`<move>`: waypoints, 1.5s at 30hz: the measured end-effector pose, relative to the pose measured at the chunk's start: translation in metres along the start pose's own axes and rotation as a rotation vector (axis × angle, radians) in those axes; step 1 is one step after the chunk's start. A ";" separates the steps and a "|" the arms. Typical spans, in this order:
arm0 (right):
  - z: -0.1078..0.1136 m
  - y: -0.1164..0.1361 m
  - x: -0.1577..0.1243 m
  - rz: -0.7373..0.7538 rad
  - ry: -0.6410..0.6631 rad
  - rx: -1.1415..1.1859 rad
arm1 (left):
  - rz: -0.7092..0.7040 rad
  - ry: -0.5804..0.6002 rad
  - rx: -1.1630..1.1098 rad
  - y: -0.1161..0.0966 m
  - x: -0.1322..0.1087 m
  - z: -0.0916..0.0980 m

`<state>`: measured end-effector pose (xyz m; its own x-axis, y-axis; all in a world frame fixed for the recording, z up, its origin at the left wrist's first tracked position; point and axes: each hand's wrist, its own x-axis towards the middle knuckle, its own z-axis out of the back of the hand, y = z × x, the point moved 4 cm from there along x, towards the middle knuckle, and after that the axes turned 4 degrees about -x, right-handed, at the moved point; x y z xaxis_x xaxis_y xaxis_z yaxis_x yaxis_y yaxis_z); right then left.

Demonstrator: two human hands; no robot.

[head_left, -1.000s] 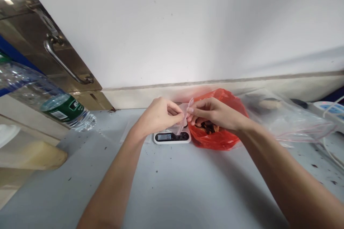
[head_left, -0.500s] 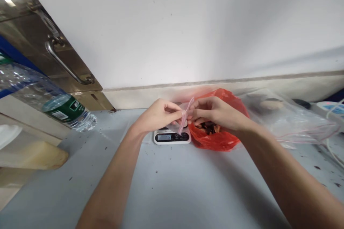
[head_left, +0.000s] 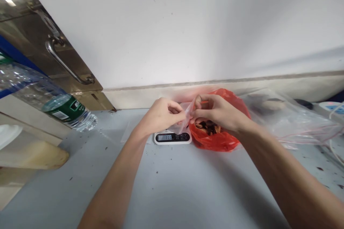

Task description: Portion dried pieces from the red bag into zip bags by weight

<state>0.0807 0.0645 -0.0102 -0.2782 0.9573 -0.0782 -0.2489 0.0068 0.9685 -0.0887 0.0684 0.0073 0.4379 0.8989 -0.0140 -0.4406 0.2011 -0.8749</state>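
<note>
**Zip bag (head_left: 179,124) pinched at both lips over the scale (head_left: 172,137)**

Your forearms cross the grey, crumb-flecked tabletop (head_left: 172,189) from the bottom of the frame toward its centre. There the small scale sits with its display lit. The bag hangs just above it, and I cannot tell whether its bottom rests on the platform.

Your left hand (head_left: 161,114) grips the left lip between thumb and forefinger, other fingers curled. Your right hand (head_left: 218,113) pinches the right lip the same way.

My advice: grip close to the pink seal strip and pull evenly apart — thin film twists easily.

Just right of the scale, the red bag (head_left: 223,141) lies open, with dark pieces inside. Large clear bags (head_left: 290,121) lie further right, and a water bottle (head_left: 53,103) sits tilted at mid-left.
</note>
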 end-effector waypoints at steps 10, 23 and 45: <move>0.003 0.021 -0.009 0.139 -0.280 -0.567 | 0.071 -0.391 0.075 0.004 0.000 0.032; -0.015 0.019 -0.011 0.092 -0.179 -0.715 | -0.301 -0.341 0.159 -0.020 -0.005 0.002; 0.116 0.026 -0.051 0.007 0.000 -0.770 | -0.122 -0.432 -0.614 0.009 0.030 0.001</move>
<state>0.1957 0.0495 0.0460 -0.2823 0.9566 -0.0727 -0.8228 -0.2025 0.5310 -0.0798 0.0974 -0.0003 0.0545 0.9821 0.1805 0.1617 0.1697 -0.9721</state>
